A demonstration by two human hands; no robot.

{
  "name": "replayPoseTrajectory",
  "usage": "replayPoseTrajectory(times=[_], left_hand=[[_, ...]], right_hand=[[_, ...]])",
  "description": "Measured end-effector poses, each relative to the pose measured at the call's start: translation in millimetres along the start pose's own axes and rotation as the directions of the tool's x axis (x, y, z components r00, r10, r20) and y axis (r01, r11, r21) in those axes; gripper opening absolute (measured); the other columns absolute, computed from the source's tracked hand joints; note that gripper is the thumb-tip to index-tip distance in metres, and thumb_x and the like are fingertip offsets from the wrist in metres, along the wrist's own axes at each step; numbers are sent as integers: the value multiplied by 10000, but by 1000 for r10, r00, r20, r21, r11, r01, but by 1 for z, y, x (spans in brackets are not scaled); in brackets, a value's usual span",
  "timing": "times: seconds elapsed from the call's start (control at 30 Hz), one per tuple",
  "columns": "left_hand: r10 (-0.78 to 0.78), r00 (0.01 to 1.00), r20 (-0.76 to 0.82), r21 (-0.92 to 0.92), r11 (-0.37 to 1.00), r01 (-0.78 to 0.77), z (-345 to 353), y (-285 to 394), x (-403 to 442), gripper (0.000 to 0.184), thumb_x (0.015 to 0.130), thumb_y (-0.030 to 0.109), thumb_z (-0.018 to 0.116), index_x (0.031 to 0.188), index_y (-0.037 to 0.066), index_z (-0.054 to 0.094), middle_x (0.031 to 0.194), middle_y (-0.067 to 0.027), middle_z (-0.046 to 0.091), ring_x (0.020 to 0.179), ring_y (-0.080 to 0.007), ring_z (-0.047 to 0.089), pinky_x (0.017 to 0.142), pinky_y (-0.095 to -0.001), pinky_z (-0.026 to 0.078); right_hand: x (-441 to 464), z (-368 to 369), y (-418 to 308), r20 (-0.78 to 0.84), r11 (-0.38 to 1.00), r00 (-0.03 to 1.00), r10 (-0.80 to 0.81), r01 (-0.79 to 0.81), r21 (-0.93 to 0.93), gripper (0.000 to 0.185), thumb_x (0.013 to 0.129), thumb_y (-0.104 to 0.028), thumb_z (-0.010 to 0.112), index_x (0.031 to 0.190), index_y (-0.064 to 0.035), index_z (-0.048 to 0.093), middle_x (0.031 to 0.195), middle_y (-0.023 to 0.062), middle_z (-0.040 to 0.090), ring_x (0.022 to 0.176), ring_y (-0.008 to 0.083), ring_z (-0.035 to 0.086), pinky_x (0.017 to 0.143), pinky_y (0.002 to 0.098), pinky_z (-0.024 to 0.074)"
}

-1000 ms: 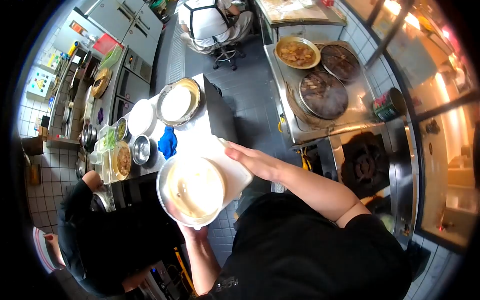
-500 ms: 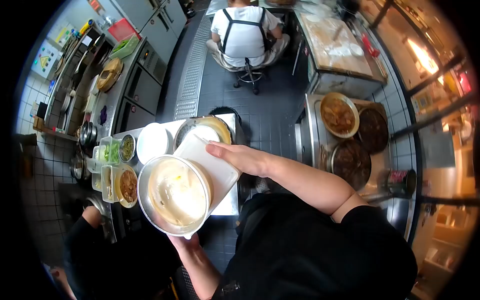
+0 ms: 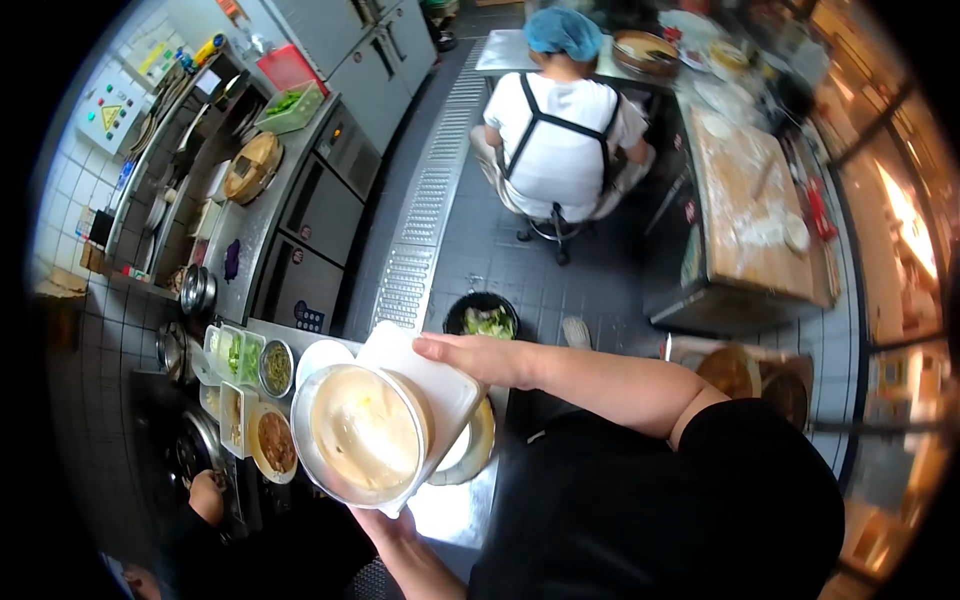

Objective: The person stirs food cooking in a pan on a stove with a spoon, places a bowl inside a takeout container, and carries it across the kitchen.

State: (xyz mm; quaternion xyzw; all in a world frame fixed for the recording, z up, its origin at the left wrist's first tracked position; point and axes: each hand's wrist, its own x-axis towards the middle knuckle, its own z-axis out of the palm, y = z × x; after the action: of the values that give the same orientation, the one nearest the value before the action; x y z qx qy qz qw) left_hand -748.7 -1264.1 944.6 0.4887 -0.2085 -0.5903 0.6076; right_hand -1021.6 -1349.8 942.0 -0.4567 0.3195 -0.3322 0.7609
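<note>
A round, pale-rimmed bowl (image 3: pixel 362 435) with creamy residue on its inner wall is tilted towards me, in front of my body. My left hand (image 3: pixel 388 528) grips it from below, its fingers mostly hidden by the bowl. Behind and to the right of the bowl, my right hand (image 3: pixel 475 358) clasps a white rectangular plastic container (image 3: pixel 450 395), thumb on top. Container and bowl overlap closely; whether they touch is hidden. Beneath them stands a metal counter (image 3: pixel 470 525) with a white plate (image 3: pixel 325 355) and a partly covered round dish (image 3: pixel 482 445).
Left of the bowl are clear food tubs (image 3: pixel 235 352), a bowl of chopped greens (image 3: pixel 276 368) and a bowl of brown meat (image 3: pixel 273 443). A co-worker's hand (image 3: pixel 207 497) is at a stove. Ahead, a bin (image 3: pixel 482 316) stands on the floor; beyond it sits a person (image 3: pixel 565 140).
The view has shifted up and left, so the bin and more of the seated person show. Both hands keep their hold on bowl and container.
</note>
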Motion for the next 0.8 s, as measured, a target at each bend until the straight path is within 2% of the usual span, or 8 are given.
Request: replayPoseTrajectory(times=[0.2,0.33,0.43,0.53,0.6,0.63,0.73,0.8], left_hand=[[-59,980,-188,-192,981,22,95,-78,54,599,1013,409,522,1457,16,434,1391,-178,570,1170,-328,636,881,-455,599],[-127,981,-147,-287,954,80,183,-109,90,588,1019,417,522,1458,35,438,1406,-156,565,1200,-313,617,945,-450,571],[-106,993,-59,-206,974,91,208,-134,120,606,1027,384,533,1507,55,367,1483,-161,491,1267,-326,576,1028,-471,535],[-107,992,-62,-166,982,95,244,-142,158,610,1038,396,505,1522,60,346,1508,-151,459,1321,-326,524,1077,-488,500],[-133,991,1,-177,975,132,263,-140,184,606,1037,416,499,1521,79,358,1517,-135,452,1343,-318,502,1091,-506,472],[-107,994,-33,-58,993,105,291,-131,191,652,1029,502,491,1507,72,382,1506,-124,477,1340,-281,515,1092,-451,473],[-127,991,29,-19,992,128,307,-124,241,692,1027,560,449,1528,90,363,1531,-103,452,1381,-282,469,1122,-461,427],[-160,981,107,-46,985,166,324,-117,276,688,1032,562,431,1533,95,364,1541,-93,445,1389,-282,460,1136,-458,403]], right_hand=[[17,-138,-64,-47,968,983,179,-185,-169,1022,941,-766,410,1585,4,219,1550,263,395,1452,336,384,1178,389,322],[23,-223,-92,-134,939,974,181,-212,-272,1079,919,-796,411,1574,38,214,1585,294,309,1497,357,293,1211,400,257],[31,-276,-101,-159,919,973,165,-210,-335,1042,920,-794,407,1586,-13,228,1613,261,276,1522,352,228,1229,400,218],[36,-301,-133,-151,977,974,172,-188,-99,870,971,-727,381,1551,-78,374,1517,229,458,1403,337,454,1172,415,341],[57,-333,-123,-73,986,986,152,-156,-52,833,1012,-657,397,1566,-38,326,1551,171,436,1433,253,415,1183,357,318],[65,-343,-132,-46,986,987,156,-158,-48,836,1011,-672,373,1554,-37,356,1537,176,454,1431,255,420,1178,359,321],[97,-371,-149,-51,982,985,165,-169,-85,826,996,-704,336,1529,-80,422,1460,203,536,1343,305,529,1122,402,396],[113,-385,-173,-54,977,984,170,-176,-120,869,974,-749,295,1556,-111,384,1510,189,486,1378,315,482,1130,449,359]])
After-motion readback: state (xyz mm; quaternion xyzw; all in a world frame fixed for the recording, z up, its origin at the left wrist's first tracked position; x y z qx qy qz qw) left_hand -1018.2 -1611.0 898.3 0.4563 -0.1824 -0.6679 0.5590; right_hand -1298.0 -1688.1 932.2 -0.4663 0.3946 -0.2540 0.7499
